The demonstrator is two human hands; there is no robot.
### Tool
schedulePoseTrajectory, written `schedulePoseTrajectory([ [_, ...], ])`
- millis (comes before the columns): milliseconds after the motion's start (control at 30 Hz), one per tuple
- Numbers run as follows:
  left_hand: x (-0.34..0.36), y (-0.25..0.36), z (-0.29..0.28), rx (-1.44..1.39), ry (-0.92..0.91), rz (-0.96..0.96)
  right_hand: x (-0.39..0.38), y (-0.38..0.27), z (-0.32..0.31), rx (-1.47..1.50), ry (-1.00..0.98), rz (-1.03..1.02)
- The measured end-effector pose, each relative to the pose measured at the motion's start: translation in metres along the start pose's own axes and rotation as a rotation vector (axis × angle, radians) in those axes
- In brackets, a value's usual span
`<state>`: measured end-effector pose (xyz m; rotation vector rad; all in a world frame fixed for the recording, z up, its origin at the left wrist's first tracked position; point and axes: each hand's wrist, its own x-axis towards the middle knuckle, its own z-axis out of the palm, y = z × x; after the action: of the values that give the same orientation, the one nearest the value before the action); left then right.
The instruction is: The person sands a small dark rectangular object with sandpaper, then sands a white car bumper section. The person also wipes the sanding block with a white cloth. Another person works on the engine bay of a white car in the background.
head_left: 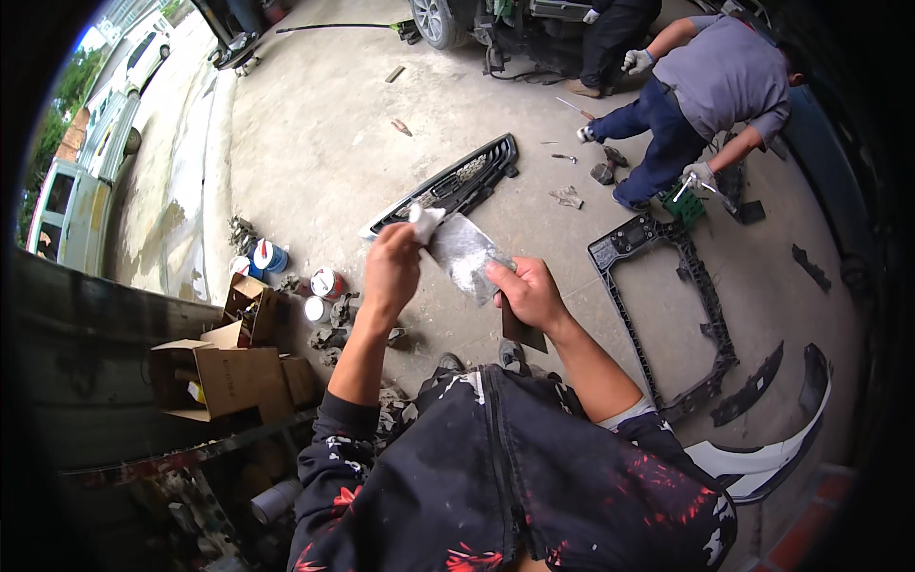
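Note:
My right hand (pixel 534 294) grips a flat, silvery-grey rectangular plate (pixel 465 255), thumb on its top face. Below that hand a dark brown flat piece (pixel 520 329) sticks out; whether it is joined to the plate cannot be made out. My left hand (pixel 395 267) is closed on a crumpled white wad (pixel 426 221), tissue or cloth, at the plate's far left corner. Both hands are in front of my chest, above the concrete floor. Beyond them a black car grille (pixel 457 181) lies on the floor.
Cardboard boxes (pixel 229 377) and paint tins (pixel 327 282) stand at the left. At the right lie a black frame (pixel 710 329) and a white bumper part (pixel 777 456). A gloved co-worker (pixel 710 76) bends over tools, near a car (pixel 467 24) and another person.

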<state>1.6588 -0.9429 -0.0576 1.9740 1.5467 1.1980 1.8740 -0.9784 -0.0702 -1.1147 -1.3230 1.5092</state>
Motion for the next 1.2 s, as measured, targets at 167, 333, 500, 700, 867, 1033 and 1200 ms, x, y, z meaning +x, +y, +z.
schedulePoseTrajectory([
  [167, 0.001, 0.040, -0.010, -0.032, -0.178, 0.332, 0.008, -0.004, -0.003, -0.046, -0.102, -0.037],
  [333, 0.018, 0.058, -0.016, -0.130, -0.580, 0.395, 0.004, -0.018, -0.010, -0.101, -0.240, 0.130],
  [500, 0.028, 0.045, -0.035, -0.105, -0.764, 0.257, 0.003, -0.018, -0.014, -0.074, -0.283, 0.045],
  [700, 0.043, 0.056, -0.048, -0.071, -0.451, -0.082, 0.008, -0.014, -0.020, -0.183, -0.225, 0.101],
  [867, 0.038, 0.069, -0.027, -0.134, -0.687, 0.281, 0.012, -0.024, -0.019, -0.154, -0.267, -0.001],
  [1033, 0.033, 0.056, -0.008, -0.294, -0.405, -0.127, 0.001, -0.033, -0.019, 0.102, -0.233, 0.154],
  [1200, 0.017, 0.036, 0.025, -0.708, -0.080, -0.386, 0.002, -0.010, 0.006, 0.099, -0.025, -0.034],
])
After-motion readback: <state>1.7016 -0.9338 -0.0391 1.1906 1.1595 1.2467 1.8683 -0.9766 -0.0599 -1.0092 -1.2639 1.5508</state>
